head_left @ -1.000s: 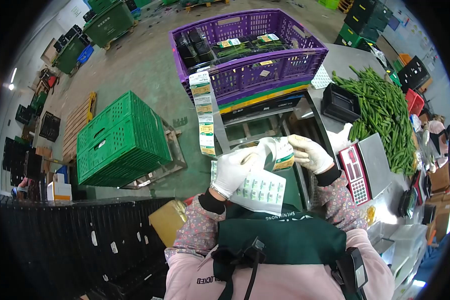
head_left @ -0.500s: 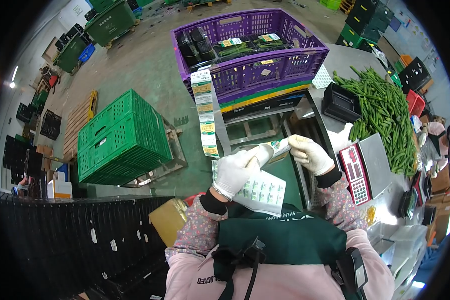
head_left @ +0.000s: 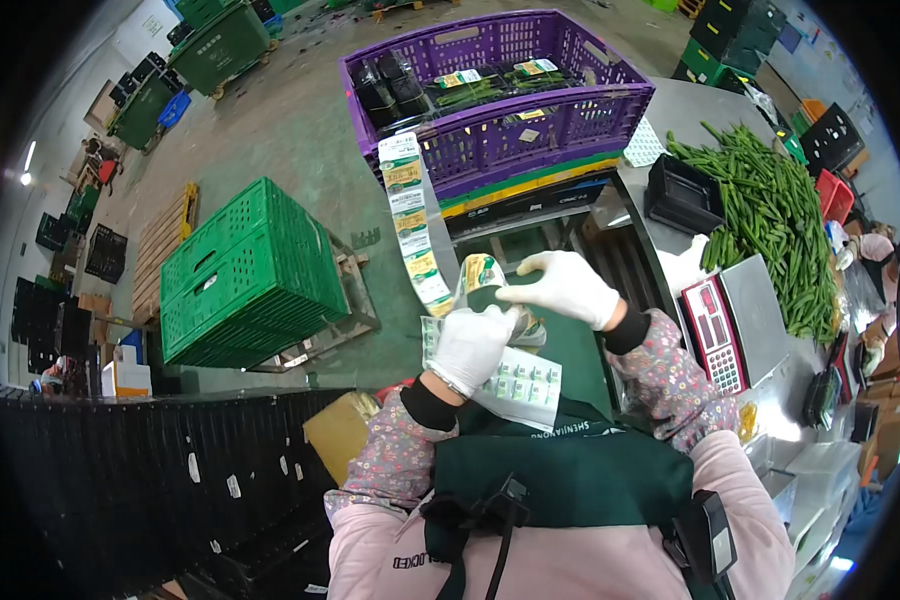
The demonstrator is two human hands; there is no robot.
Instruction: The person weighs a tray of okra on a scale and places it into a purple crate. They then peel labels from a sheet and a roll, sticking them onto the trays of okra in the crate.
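Observation:
My left hand (head_left: 473, 350), in a white glove, is closed on a strip of labels (head_left: 423, 272) in front of my apron. Printed in yellow, green and white, the strip hangs down from the crate's near corner and curls up in a loop (head_left: 481, 270) above my fingers. Below that hand shows a white sheet of small green-printed labels (head_left: 526, 386). My right hand (head_left: 568, 288), also gloved, is just right of the loop, thumb and forefinger apart, its thumb tip close above my left hand.
Ahead stands a purple crate (head_left: 545, 137) with black-trayed packs of green pods. At right, a steel table holds a black tray (head_left: 683, 194), a heap of green pods (head_left: 770, 220) and a red-and-white scale (head_left: 712, 335). Stacked green crates (head_left: 255, 280) stand on the left.
My right hand has let go of the strip's pulled-out end and moved left, its fingers parting. The strip now curls upright over my left hand, which keeps its grip.

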